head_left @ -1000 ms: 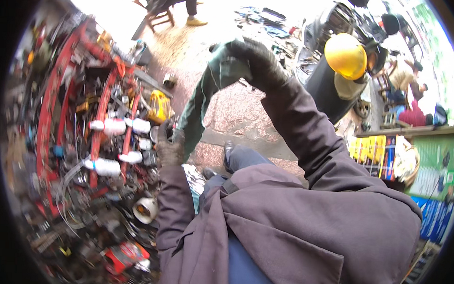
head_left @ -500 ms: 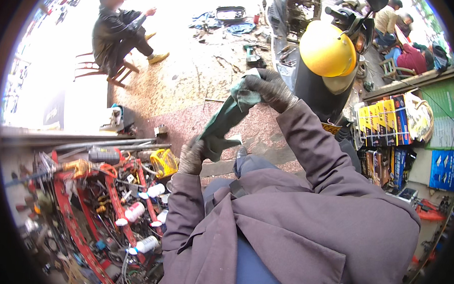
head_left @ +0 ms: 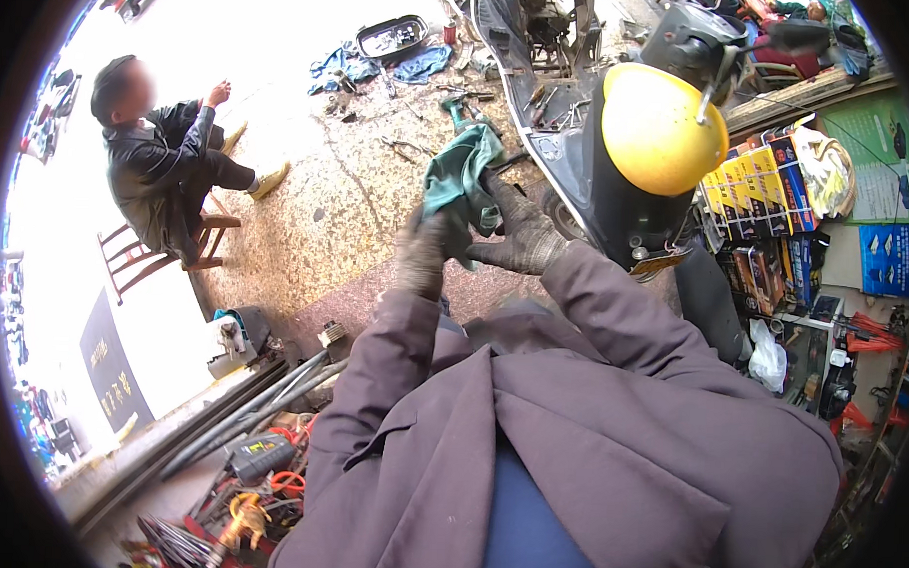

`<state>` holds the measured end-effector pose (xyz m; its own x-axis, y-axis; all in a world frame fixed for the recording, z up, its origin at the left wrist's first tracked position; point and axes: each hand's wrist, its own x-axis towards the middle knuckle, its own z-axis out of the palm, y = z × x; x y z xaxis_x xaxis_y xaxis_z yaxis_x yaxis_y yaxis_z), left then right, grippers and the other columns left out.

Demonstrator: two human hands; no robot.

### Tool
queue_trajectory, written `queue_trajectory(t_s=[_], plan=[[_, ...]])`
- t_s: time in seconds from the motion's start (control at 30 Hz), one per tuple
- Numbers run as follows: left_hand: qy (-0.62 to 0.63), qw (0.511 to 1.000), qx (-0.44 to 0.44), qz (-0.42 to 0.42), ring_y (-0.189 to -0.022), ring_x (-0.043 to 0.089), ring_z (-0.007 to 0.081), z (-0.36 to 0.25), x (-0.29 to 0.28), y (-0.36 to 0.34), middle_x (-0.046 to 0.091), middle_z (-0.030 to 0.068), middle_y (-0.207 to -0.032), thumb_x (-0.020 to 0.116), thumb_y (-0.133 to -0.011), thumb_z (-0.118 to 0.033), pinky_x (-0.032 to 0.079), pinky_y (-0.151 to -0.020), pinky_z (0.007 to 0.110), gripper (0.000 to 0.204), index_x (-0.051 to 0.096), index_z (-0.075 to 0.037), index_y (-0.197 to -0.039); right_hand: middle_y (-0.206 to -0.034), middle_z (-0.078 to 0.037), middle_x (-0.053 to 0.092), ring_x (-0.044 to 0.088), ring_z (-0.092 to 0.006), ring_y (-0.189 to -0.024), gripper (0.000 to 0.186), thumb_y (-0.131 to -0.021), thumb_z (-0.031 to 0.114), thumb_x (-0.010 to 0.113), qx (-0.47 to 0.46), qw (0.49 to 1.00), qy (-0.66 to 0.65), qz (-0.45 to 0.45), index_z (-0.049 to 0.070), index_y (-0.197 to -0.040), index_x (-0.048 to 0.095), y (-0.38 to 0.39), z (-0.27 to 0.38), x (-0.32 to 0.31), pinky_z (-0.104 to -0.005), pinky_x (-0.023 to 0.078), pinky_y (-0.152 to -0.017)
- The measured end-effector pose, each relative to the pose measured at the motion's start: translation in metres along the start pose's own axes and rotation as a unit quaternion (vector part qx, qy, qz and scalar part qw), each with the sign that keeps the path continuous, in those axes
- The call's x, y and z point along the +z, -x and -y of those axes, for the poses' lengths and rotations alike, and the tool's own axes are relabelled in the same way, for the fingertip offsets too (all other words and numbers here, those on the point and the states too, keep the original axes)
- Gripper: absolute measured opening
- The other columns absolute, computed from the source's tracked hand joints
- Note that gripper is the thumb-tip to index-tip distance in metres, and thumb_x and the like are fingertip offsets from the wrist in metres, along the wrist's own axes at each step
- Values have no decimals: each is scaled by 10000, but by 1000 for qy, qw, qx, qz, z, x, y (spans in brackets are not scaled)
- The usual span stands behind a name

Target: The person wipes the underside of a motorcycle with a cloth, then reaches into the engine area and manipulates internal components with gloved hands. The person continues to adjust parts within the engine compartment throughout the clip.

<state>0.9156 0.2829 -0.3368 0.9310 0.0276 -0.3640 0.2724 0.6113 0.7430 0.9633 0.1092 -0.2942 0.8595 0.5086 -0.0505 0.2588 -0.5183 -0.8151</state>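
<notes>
Both of my hands wear grimy grey-brown gloves and meet around a bunched green cloth, in the middle of the view. My left hand, slightly blurred, is closed on the cloth's left side. My right hand grips its right side, with the thumb low on it and the fingers partly behind it. Just right of my hands stands a black scooter with a yellow helmet on it. Beyond the cloth, scattered hand tools lie on the speckled floor.
A person sits on a wooden chair at left. Tools and metal pipes crowd the lower left. Stacked boxes line the right. Beyond are a partly stripped scooter and blue rags; more people are at the upper right.
The cloth, earlier stretched out between my hands, is now bunched as they have come closer together. The view has turned, bringing the seated person and doorway further into sight.
</notes>
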Motion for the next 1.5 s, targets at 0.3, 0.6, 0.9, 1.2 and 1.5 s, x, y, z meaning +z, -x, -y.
queue_trajectory(t_s=[0.3, 0.6, 0.9, 1.2, 1.5], plan=[[-217, 967, -116, 62, -917, 614, 196, -8, 3, -115, 654, 135, -1023, 667, -872, -172, 502, -801, 322, 346, 580, 5, -1157, -996, -119, 664, 643, -216, -897, 363, -849, 168, 674, 228, 938, -250, -67, 45, -1178, 580, -71, -69, -1, -344, 526, -780], [-295, 935, -130, 149, -927, 622, 204, -3, 49, -237, 624, 89, -1113, 587, -896, -106, 541, -780, 338, 375, 515, -24, -1254, -1147, -99, 617, 573, -166, -1047, 531, -840, 251, 727, 180, 888, -422, -36, 63, -1298, 534, -123, -116, -54, -314, 485, -875], [-267, 874, -250, 320, -879, 605, 138, 37, 112, -352, 665, 44, -979, 588, -904, -125, 481, -788, 272, 253, 639, 2, -1116, -1009, -82, 644, 620, -188, -904, 341, -850, 122, 666, 264, 852, -293, -345, 58, -1169, 564, -154, -171, -79, -322, 510, -789], [-339, 872, -273, 225, -685, 600, 147, 61, 107, -566, 644, 64, -925, 592, -935, -193, 504, -564, 278, 290, 591, -16, -1164, -1127, -88, 624, 584, -189, -1041, 474, -870, 178, 690, 294, 725, -271, -561, 14, -1274, 505, -285, -295, -107, -322, 472, -889], [-374, 841, -383, 74, -709, 616, 139, 96, 6, -713, 673, 82, -810, 627, -905, -196, 498, -637, 287, 235, 655, -6, -1041, -1192, -280, 587, 581, -366, -1114, 514, -860, 269, 613, 494, 779, 65, -380, -38, -1257, 501, -515, -481, -280, -418, 450, -959]])
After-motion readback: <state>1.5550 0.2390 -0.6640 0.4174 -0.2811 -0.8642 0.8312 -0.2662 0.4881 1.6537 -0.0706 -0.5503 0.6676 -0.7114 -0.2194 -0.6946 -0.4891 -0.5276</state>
